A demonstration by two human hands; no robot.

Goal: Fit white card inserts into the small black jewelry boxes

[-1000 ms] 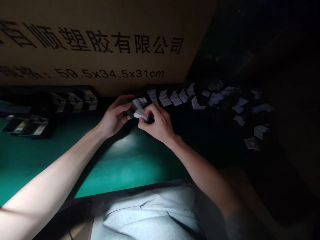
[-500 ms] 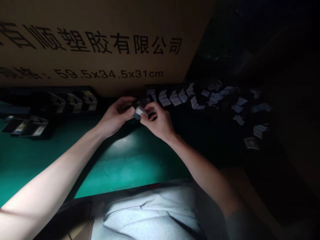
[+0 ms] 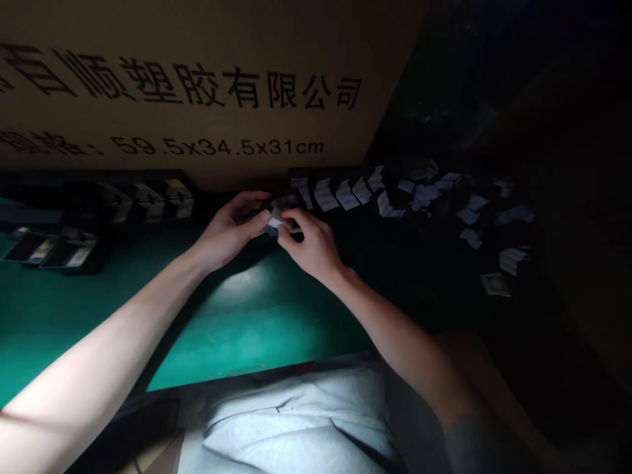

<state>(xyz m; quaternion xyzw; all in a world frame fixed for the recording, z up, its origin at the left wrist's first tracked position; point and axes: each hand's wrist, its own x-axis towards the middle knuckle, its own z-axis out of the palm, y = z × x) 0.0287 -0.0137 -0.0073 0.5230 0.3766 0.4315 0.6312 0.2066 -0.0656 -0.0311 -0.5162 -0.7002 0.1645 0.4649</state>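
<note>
- Where the two hands met over the far edge of the green mat (image 3: 237, 329), a small white folded piece (image 3: 273, 222) was pinched between them.
- Left hand (image 3: 228, 232): thumb pressed on its left end.
- Right hand (image 3: 310, 245): fingertips closed on its right end.
- Folded white slips (image 3: 345, 194) lay in a row just beyond, to the right.
- Dark trays (image 3: 148, 197) sat left; a printed cardboard box (image 3: 197, 131) stood behind.

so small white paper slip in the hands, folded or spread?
Likely folded: white paper slip shows only as a compact bit pinched between left hand and right hand.
</note>
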